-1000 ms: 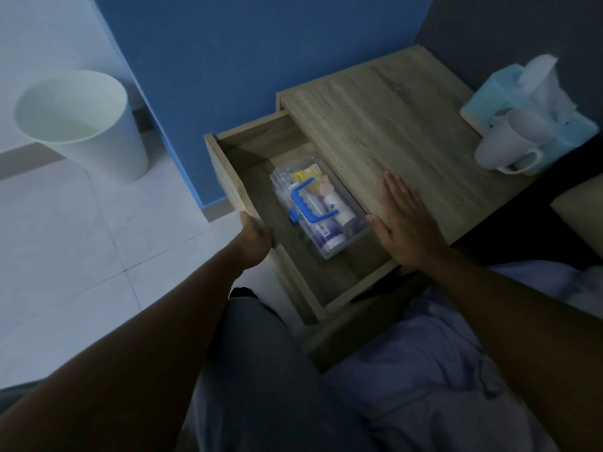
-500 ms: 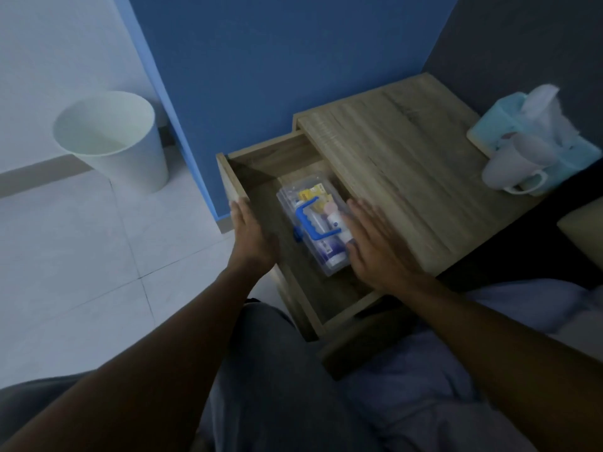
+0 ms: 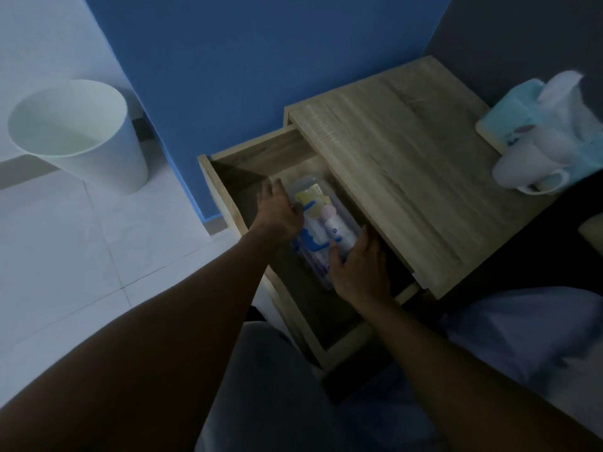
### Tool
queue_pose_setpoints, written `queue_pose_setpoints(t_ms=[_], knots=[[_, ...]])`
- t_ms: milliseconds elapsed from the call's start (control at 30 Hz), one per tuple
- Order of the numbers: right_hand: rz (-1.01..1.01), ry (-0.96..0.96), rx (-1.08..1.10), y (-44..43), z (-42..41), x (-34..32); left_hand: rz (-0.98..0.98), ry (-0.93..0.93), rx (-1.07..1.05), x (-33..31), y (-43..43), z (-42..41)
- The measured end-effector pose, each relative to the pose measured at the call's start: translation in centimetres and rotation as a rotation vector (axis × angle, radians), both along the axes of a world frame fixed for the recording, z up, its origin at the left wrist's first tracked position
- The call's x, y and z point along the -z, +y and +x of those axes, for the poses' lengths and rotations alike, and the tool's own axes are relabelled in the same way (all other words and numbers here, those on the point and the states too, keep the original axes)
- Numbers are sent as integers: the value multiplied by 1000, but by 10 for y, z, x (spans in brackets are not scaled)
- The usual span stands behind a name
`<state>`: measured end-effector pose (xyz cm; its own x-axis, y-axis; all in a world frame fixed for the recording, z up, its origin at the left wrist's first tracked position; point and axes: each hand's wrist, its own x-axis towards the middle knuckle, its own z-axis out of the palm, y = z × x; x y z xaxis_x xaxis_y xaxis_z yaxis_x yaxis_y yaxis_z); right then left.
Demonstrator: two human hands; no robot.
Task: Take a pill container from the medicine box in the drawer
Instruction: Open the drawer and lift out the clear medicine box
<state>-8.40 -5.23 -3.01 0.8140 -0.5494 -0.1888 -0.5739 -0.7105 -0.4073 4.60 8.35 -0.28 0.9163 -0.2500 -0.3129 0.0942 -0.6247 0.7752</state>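
Note:
The wooden drawer [image 3: 218, 184] of the bedside table stands pulled out. Inside it lies the clear plastic medicine box [image 3: 318, 203] with a blue handle [image 3: 315, 246] on its lid. Through the lid I see a white pill container [image 3: 339, 231] and a yellow packet. My left hand [image 3: 277, 212] lies on the box's left side, fingers reaching along its far edge. My right hand [image 3: 357, 265] clasps the near right end, thumb on the lid and fingers down the right side. The near part of the box is hidden under my hands.
The bedside table top [image 3: 408, 151] overhangs the drawer's right side. A tissue box [image 3: 518, 115] and a white mug [image 3: 528, 164] sit at its right end. A white waste bin [image 3: 75, 132] stands on the tiled floor at left, by the blue wall.
My left hand left the drawer's front edge and moved onto the box's left side. My right hand came off the table top, down into the drawer, onto the box's near end.

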Motion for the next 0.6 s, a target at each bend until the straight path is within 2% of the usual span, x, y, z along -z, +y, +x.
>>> queue_pose_setpoints(t_ms=[67,167,367,500,600], knots=[[55,15,29,2,0,3,-5,64,-22,6,1,7],[73,10,46,5,1,3,-126,186,-82,10,5,9],[243,-7,185,22,-1,-6,-178,263,-198,-2,13,1],[299,10,231,29,1,-22,-106,263,-219,-15,20,-9],[379,-33,221,27,-7,-34,-61,183,-170,-29,24,-12]])
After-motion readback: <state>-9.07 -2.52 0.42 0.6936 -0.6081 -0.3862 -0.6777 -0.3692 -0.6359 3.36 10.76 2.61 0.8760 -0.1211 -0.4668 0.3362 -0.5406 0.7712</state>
